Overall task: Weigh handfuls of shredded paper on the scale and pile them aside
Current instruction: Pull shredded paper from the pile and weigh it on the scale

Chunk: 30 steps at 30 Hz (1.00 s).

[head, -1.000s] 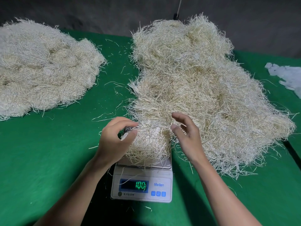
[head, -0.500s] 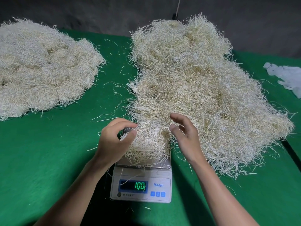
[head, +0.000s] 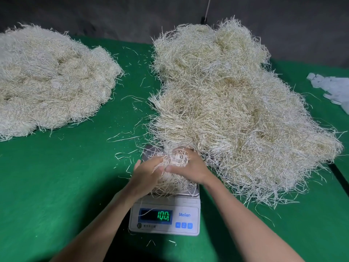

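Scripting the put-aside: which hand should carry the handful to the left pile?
Left, probably. Left hand and right hand both grip the handful on the scale, but the left pile lies on the left hand's side.

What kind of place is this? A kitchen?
Probably not; it looks like a small packing workshop. A digital scale sits on a green cloth table, shredded paper lies in a left pile and a right pile, and the left hand and right hand grip a handful on the scale.

Green felt table (head: 56,186) before a dark grey wall (head: 113,14)
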Tool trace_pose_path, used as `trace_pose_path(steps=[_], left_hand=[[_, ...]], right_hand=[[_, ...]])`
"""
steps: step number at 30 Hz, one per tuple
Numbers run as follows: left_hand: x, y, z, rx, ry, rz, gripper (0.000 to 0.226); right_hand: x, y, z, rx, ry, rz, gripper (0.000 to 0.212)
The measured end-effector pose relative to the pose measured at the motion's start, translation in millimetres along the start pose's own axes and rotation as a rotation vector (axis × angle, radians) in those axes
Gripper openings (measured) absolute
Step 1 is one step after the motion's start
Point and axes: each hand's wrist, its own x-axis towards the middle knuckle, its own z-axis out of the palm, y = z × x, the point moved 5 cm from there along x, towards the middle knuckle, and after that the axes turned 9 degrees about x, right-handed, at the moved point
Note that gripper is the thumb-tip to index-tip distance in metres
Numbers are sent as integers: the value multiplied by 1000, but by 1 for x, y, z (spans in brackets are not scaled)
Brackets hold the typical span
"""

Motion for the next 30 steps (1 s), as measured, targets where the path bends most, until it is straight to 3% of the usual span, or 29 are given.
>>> trace_pose_path(steps=[2,6,8,10,12,14,17,20,22,23,26,28,30], left_hand=[[-2,4,-4,-124,76,-1,38],[-5,11,-37,-338,403,-100,71],[-7,16,-47,-517,448,-156,81],[-5,27,-45,-887,312,-213,85],[9,46,-34,-1384,-12,-302,93],[28,70,-43,-1599,-172,-318,98],[59,84,-57,-1632,8,-456,51],[63,91,-43,-1423,153,-526,35],[56,103,-34,-1199,183,-476,38],[57,108,-35,-1148,201,-444,43],[65,118,-60,-1301,219,-309,51],[73,116,-59,-1343,195,-237,39],[73,118,-38,-1427,99,-273,35]], right_hand=[[2,0,3,165,83,32,85],[7,-21,-16,380,258,-12,70],[7,-41,-31,513,335,-48,62],[8,-60,-43,584,400,-101,36],[2,-79,-47,510,401,-192,33],[-6,-91,-39,359,325,-324,38],[-18,-106,-25,206,278,-450,25],[-7,-117,-49,138,485,-428,34],[0,-116,-74,185,563,-332,42],[3,-113,-78,231,516,-317,48],[-8,-109,-45,328,288,-348,43],[-13,-109,-32,303,279,-354,50],[-7,-107,-46,345,306,-310,62]])
